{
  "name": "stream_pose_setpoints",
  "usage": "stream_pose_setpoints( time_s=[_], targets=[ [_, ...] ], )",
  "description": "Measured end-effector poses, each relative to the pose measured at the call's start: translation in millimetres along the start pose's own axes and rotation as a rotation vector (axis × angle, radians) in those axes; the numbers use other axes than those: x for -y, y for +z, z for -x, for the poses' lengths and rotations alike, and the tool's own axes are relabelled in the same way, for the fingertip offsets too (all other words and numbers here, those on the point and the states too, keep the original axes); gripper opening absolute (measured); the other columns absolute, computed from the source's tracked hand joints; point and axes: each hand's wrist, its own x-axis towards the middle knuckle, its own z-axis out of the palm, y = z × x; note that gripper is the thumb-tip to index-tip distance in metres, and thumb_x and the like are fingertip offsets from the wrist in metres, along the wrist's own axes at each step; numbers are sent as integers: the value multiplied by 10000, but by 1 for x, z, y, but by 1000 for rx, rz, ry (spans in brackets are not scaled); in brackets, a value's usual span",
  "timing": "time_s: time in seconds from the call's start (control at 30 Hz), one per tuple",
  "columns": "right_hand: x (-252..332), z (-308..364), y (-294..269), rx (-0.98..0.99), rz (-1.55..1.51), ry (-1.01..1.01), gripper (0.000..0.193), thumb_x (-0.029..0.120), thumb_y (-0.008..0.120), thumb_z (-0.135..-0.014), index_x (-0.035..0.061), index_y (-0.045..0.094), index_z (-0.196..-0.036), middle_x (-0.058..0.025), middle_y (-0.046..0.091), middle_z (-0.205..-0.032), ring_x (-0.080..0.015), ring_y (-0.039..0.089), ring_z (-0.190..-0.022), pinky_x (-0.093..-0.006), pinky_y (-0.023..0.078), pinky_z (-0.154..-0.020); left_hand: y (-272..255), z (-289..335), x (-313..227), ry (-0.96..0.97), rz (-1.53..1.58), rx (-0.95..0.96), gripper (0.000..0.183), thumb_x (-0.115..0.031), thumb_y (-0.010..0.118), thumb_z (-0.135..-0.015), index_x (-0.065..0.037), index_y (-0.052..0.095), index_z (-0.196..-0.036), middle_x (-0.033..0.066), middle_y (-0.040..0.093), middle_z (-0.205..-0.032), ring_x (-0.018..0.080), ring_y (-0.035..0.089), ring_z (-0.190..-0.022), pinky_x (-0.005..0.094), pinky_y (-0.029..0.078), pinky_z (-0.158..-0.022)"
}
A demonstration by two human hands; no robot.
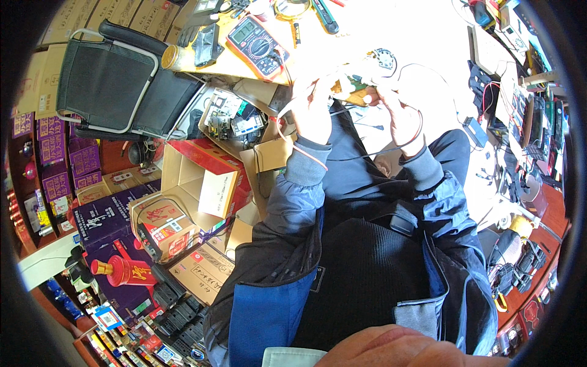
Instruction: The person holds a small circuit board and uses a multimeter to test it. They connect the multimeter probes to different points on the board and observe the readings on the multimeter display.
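Both of my hands are raised over my lap at the edge of a brightly lit table, fingers bent inward. Between them is a small part with green and yellow-orange areas point(353, 88), washed out by glare. My left hand point(313, 109) is closed in a pinch at its left side; what the fingertips grip is blurred by the light. My right hand point(396, 113) pinches close to its right side, its grip equally unclear. Thin red and black leads point(312, 155) loop around both wrists. A red-framed multimeter point(257, 46) lies beyond my left hand, with leads plugged in.
A round dark part point(384, 59) lies on the table past my hands. A black mesh chair point(110, 85) stands left, above open cardboard boxes point(199, 183) and a red bottle point(125, 271). Cables and a black adapter point(474, 131) lie to the right.
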Motion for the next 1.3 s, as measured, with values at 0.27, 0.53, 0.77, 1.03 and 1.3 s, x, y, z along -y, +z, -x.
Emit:
stream_pose_setpoints(
  time_s=[0.27, 0.53, 0.77, 1.03, 1.3],
  targets=[
    [-2, -1, 1, -14, -59, 16, 410, -23, 488, -960, 32, 546, -1363, -162, 680, -1151, -234, 686, -941, -316, 556, -854, -2, -2, 5, -63, 23, 14, 239, -53, 575, -951, 53, 624, -1160, 126, 664, -1108, 190, 641, -960, 293, 536, -809],
    [-6, 1, 3, -30, -105, 49, 401, -11, 506, -960, 34, 553, -1356, -152, 685, -1142, -232, 688, -936, -311, 557, -847, -2, -3, 4, -51, 47, 28, 235, -48, 577, -950, 57, 621, -1155, 125, 667, -1083, 185, 643, -941, 288, 539, -791],
    [-5, 2, 4, -25, -99, 102, 422, -19, 504, -938, 36, 552, -1354, -152, 694, -1142, -229, 698, -924, -299, 557, -837, -2, -3, 1, -7, -19, 26, 201, -58, 571, -947, 48, 647, -1100, 117, 672, -1055, 181, 636, -920, 285, 532, -784],
    [-8, 0, 4, -29, -54, 14, 440, -42, 483, -927, 27, 547, -1356, -150, 700, -1113, -236, 704, -921, -305, 561, -823, 1, -2, -1, 2, 26, 29, 218, -55, 569, -951, 44, 638, -1132, 121, 678, -1069, 179, 637, -930, 289, 531, -797],
    [-4, 0, 4, -32, -118, 76, 409, -19, 493, -946, 27, 559, -1348, -151, 696, -1113, -232, 698, -938, -308, 555, -846, -1, -3, -2, -28, 46, 65, 203, -52, 571, -951, 40, 634, -1121, 108, 668, -1051, 171, 631, -924, 279, 529, -797]
  ],
)
